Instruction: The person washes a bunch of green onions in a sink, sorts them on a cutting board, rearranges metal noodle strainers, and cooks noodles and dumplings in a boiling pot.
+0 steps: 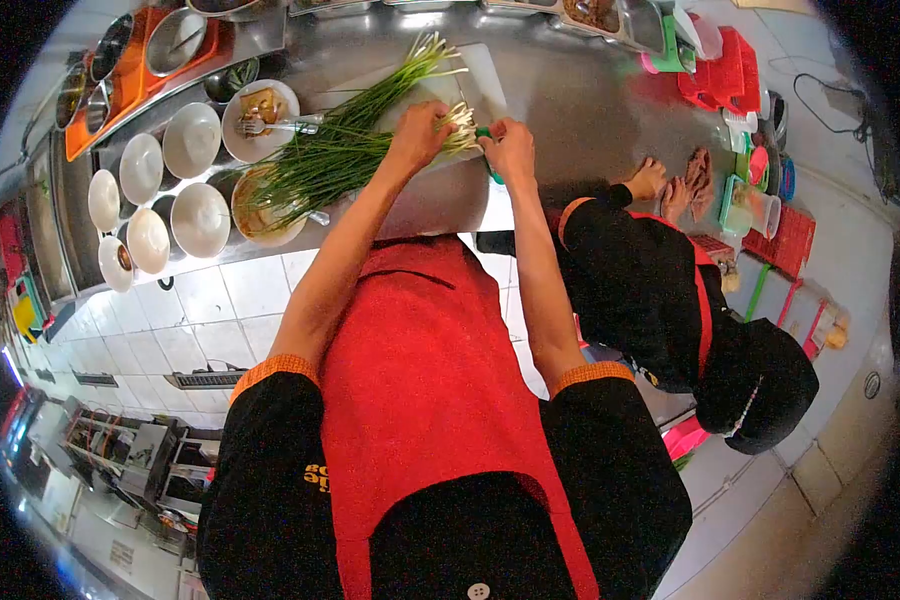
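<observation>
Green stalks (345, 155) lie across the white board (485, 85) on the steel bench (590, 100), tips over a bowl (253, 234). Left hand (422, 135): fingers curled around stalks near white ends. Right hand (511, 152): beside those ends, at a green object (483, 132); grip unclear.

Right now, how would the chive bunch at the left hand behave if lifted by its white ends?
Probably floppy: the chive bunch has long, thin stalks. It may fan apart, since its tips splay, and might drag across the bowl beneath.
</observation>
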A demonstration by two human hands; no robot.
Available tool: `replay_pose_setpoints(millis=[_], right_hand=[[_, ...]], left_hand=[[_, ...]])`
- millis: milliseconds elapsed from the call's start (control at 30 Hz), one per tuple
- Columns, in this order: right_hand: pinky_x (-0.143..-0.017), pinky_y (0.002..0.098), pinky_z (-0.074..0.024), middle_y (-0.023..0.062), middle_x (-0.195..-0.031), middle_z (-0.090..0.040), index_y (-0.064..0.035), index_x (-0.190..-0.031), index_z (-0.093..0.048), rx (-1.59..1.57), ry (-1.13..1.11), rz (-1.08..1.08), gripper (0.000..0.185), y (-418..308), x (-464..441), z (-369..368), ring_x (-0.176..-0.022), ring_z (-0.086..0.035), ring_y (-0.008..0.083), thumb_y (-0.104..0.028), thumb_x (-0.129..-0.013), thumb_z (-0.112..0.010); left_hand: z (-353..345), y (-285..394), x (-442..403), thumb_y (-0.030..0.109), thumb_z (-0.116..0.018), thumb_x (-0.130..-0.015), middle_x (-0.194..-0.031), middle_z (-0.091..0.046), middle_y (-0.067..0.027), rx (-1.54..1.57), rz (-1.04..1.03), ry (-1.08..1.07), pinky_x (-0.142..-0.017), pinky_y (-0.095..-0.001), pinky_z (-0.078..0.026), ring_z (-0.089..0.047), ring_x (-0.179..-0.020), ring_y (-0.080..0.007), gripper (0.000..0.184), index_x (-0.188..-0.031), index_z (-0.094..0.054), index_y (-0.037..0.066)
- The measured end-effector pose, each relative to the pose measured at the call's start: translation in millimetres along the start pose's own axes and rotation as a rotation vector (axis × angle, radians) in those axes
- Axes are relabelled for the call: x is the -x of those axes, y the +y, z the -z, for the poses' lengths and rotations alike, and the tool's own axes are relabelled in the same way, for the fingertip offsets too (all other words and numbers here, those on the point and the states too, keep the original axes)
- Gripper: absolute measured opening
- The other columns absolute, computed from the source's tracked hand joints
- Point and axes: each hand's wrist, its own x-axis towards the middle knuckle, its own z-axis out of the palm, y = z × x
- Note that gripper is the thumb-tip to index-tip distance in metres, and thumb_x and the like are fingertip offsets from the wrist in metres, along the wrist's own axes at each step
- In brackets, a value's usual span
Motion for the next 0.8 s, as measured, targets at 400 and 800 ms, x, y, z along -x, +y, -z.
replay_pose_setpoints(millis=[400, 800], right_hand=[[-0.080, 0.0440, -0.0511, 0.0176, -0.094, -0.068, -0.0033, -0.095, -0.070, -0.004, 0.311, 0.094, 0.023, 19, -19, 7, -0.089, -0.065, 0.0343, -0.019, -0.078, -0.073], [-0.076, 0.0457, -0.0536, 0.0226, -0.089, -0.069, -0.0016, -0.084, -0.073, 0.071, -0.038, -0.001, 0.025, -23, -52, -24, -0.086, -0.067, 0.0394, -0.026, -0.080, -0.071]], left_hand=[[11, 37, 21, 0.019, -0.080, -0.070, -0.117, -0.053, -0.0177, -0.254, -0.044, -0.122, -0.095, -0.0458, -0.041, -0.050, -0.111, -0.0367, 0.060, -0.121, -0.053, 0.005], [1, 28, 32, 0.018, -0.078, -0.071, -0.117, -0.055, -0.0145, -0.310, -0.076, -0.130, -0.096, -0.0457, -0.039, -0.050, -0.111, -0.0337, 0.061, -0.123, -0.052, 0.003]])
